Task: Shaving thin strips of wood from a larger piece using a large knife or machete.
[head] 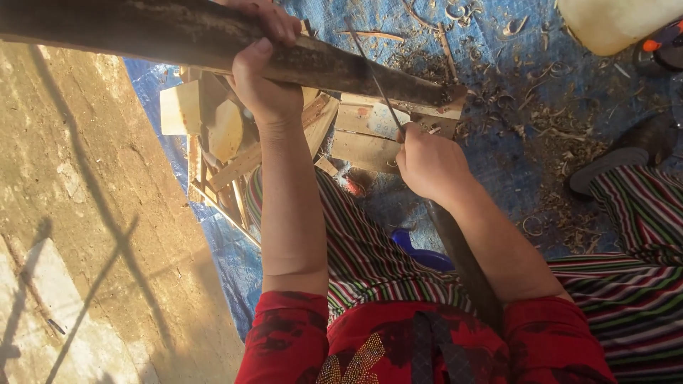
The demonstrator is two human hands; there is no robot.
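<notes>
My left hand (262, 67) grips a long dark piece of wood (178, 39) that runs from the top left down to a wooden block (370, 128). My right hand (429, 165) is closed on the long dark handle (462, 263) of a knife. Its thin blade (377, 82) points up and crosses the dark wood near its lower end. The handle runs back along my right forearm toward my body. My legs in striped cloth sit below the hands.
A blue tarp (498, 92) strewn with wood shavings covers the ground. Pale wood offcuts (213, 121) are piled under the left hand. A white plastic container (612, 21) stands top right, a dark shoe (626, 153) at right, bare concrete (78, 213) at left.
</notes>
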